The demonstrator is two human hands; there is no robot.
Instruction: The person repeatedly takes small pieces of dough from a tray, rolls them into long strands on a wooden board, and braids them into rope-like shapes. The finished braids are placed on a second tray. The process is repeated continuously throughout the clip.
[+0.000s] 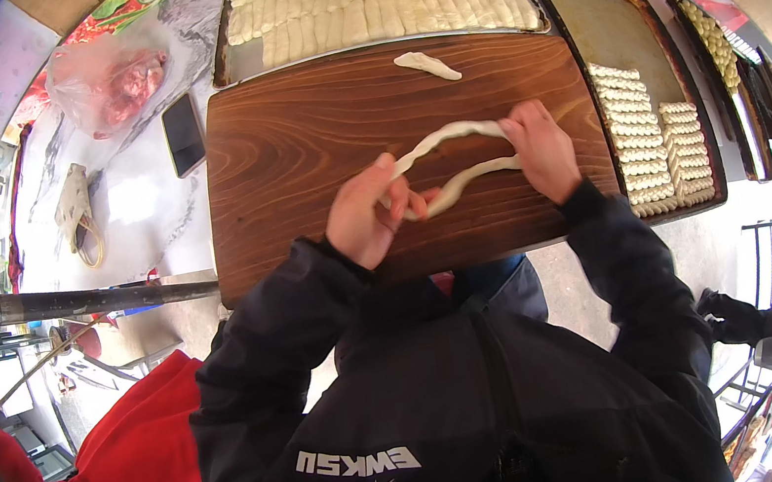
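Observation:
A long strand of pale dough [460, 129] is held in a loop above a brown wooden board [281, 137]. My left hand [369, 215] grips the loop's left side between thumb and fingers; this hand is slightly blurred. At the loop's right side, my right hand [542, 146] has its fingers closed on the dough. Beyond the hands, a short loose dough piece [427, 66] lies near the board's far edge. A large tray [227, 66] behind the board carries rows of plain dough strips. To the right, another baking tray [611, 20] bears stacked rows of twisted dough [632, 137].
Left of the board, a smartphone [184, 135], a plastic bag with reddish contents [108, 84] and a small cloth item [74, 205] rest on the marble-patterned surface. More trays [708, 43] stand far right. A person in red [132, 443] is at lower left; another person's dark-gloved hand [730, 317] shows lower right.

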